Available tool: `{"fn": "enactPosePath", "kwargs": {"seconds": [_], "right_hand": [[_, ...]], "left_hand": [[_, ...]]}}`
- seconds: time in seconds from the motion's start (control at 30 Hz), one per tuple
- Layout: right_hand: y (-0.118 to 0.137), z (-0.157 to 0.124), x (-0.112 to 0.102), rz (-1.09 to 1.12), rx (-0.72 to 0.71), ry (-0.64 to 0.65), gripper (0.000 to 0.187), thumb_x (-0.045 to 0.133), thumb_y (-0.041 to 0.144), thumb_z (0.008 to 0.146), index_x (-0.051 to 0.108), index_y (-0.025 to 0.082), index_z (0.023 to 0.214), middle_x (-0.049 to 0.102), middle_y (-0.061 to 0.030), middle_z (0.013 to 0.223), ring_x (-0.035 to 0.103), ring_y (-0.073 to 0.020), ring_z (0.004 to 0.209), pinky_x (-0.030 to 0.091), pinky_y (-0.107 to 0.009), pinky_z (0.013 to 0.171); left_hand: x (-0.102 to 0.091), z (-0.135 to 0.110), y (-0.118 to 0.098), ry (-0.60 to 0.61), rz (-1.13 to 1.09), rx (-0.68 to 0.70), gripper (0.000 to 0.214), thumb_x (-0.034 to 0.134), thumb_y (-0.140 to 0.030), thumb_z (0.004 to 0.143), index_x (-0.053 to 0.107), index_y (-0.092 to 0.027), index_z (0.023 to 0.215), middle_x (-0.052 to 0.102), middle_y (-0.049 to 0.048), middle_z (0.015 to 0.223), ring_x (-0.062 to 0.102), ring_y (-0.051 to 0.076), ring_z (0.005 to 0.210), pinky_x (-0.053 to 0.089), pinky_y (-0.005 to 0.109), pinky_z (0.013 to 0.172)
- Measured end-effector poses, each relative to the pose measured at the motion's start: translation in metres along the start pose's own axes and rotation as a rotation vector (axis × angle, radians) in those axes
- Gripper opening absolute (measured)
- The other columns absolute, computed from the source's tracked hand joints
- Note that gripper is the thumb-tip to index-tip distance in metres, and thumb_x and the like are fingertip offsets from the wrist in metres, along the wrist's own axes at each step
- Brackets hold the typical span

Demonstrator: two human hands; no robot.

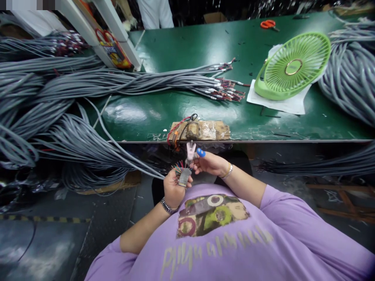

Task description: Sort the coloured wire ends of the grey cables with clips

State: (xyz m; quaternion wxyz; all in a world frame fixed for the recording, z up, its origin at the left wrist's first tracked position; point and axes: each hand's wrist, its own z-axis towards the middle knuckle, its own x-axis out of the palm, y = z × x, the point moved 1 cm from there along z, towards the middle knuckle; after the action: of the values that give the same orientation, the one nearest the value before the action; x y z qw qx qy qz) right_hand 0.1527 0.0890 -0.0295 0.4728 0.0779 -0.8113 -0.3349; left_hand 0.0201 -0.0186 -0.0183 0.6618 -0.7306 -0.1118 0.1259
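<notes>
Below the table edge, my left hand (pixel 173 190) is closed around a grey multi-pin connector (pixel 184 176). Thin coloured wires (pixel 179 168) fan out from the connector's top. A grey cable (pixel 129 159) runs from the left toward this hand. Close beside the connector is my right hand (pixel 213 164), its fingers curled together at the wire ends; what they pinch is too small to make out. A blue finger cover (pixel 200 152) sits on one of its digits. Just above the hands, a pale clip (pixel 191 151) sticks out from a wooden block (pixel 211 130) at the table edge.
Bundles of grey cable (pixel 88 84) cover the left of the green table (pixel 175 45), with stripped ends near the middle. At right stand a green fan (pixel 293 67) and a cable coil (pixel 350 78). Orange-handled scissors (pixel 267 24) lie at the back. A white post (pixel 117 33) rises at left.
</notes>
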Motion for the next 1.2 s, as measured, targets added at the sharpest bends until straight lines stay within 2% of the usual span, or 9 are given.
{"fn": "enactPosePath", "kwargs": {"seconds": [0.13,0.3,0.37,0.47,0.57,0.67,0.77,0.93,1.2], "right_hand": [[0.000,-0.002,0.004,-0.133,-0.060,-0.052,0.042,0.086,0.041,0.054,0.060,0.013,0.071,0.057,0.0031,0.059,0.050,-0.0069,0.053,0.043,-0.020,0.053],[0.000,-0.002,0.011,-0.305,-0.140,-0.050,0.038,0.086,0.038,0.055,0.063,0.010,0.068,0.060,0.0023,0.061,0.049,-0.0056,0.055,0.039,-0.019,0.056],[0.000,-0.003,0.011,-0.351,-0.154,-0.041,0.037,0.084,0.039,0.058,0.064,0.010,0.070,0.061,0.0021,0.062,0.050,-0.0058,0.056,0.040,-0.020,0.058],[0.003,-0.005,0.005,-0.322,-0.156,-0.036,0.037,0.083,0.040,0.060,0.065,0.011,0.076,0.063,0.0012,0.066,0.052,-0.0062,0.059,0.043,-0.020,0.059],[0.005,-0.008,-0.002,-0.259,-0.066,0.007,0.043,0.083,0.042,0.060,0.064,0.012,0.084,0.067,-0.0025,0.078,0.059,-0.0098,0.064,0.050,-0.024,0.061],[0.002,-0.009,-0.005,-0.267,-0.006,0.002,0.044,0.084,0.042,0.058,0.062,0.012,0.081,0.064,-0.0010,0.071,0.058,-0.0096,0.059,0.052,-0.025,0.057],[-0.004,-0.005,0.000,-0.269,-0.058,-0.072,0.041,0.084,0.042,0.058,0.059,0.012,0.072,0.058,0.0033,0.058,0.051,-0.0061,0.049,0.047,-0.020,0.050],[-0.010,0.002,0.011,-0.261,-0.125,-0.114,0.041,0.084,0.042,0.056,0.060,0.012,0.068,0.058,0.0026,0.055,0.048,-0.0047,0.046,0.039,-0.017,0.046],[-0.010,0.001,0.012,-0.208,-0.161,-0.155,0.043,0.086,0.043,0.051,0.058,0.013,0.064,0.055,0.0040,0.052,0.048,-0.0059,0.046,0.042,-0.020,0.048]], "left_hand": [[-0.001,0.001,0.000,0.063,0.067,-0.023,0.020,0.063,-0.035,0.081,0.059,-0.016,0.078,0.064,-0.0015,0.057,0.056,0.008,0.041,0.042,0.016,0.039],[0.002,0.006,-0.003,0.349,0.190,-0.112,0.019,0.066,-0.031,0.078,0.059,-0.015,0.070,0.065,-0.0001,0.055,0.056,0.009,0.041,0.041,0.017,0.039],[0.002,0.007,-0.006,0.400,0.215,-0.158,0.022,0.067,-0.032,0.076,0.058,-0.015,0.065,0.064,0.0001,0.052,0.055,0.009,0.039,0.040,0.018,0.039],[0.000,0.008,-0.007,0.340,0.199,-0.181,0.029,0.063,-0.038,0.080,0.057,-0.015,0.063,0.061,0.0002,0.048,0.053,0.008,0.037,0.038,0.018,0.038],[-0.004,0.008,-0.004,0.233,0.163,-0.154,0.036,0.057,-0.042,0.085,0.059,-0.015,0.061,0.059,0.0005,0.045,0.051,0.008,0.037,0.037,0.017,0.038],[-0.005,0.008,0.000,0.181,0.133,-0.129,0.036,0.056,-0.043,0.086,0.061,-0.015,0.062,0.060,0.0007,0.046,0.051,0.008,0.038,0.037,0.017,0.039],[-0.002,0.008,-0.002,0.199,0.127,-0.136,0.038,0.058,-0.046,0.084,0.061,-0.015,0.063,0.061,0.0013,0.048,0.053,0.008,0.039,0.038,0.017,0.040],[0.002,0.008,-0.012,0.292,0.122,-0.147,0.040,0.064,-0.052,0.077,0.060,-0.015,0.062,0.061,0.0018,0.047,0.052,0.009,0.036,0.038,0.018,0.038],[-0.003,0.008,0.003,0.167,-0.033,-0.106,0.040,0.056,-0.047,0.086,0.063,-0.015,0.063,0.062,0.0024,0.049,0.054,0.009,0.039,0.036,0.019,0.038]]}}
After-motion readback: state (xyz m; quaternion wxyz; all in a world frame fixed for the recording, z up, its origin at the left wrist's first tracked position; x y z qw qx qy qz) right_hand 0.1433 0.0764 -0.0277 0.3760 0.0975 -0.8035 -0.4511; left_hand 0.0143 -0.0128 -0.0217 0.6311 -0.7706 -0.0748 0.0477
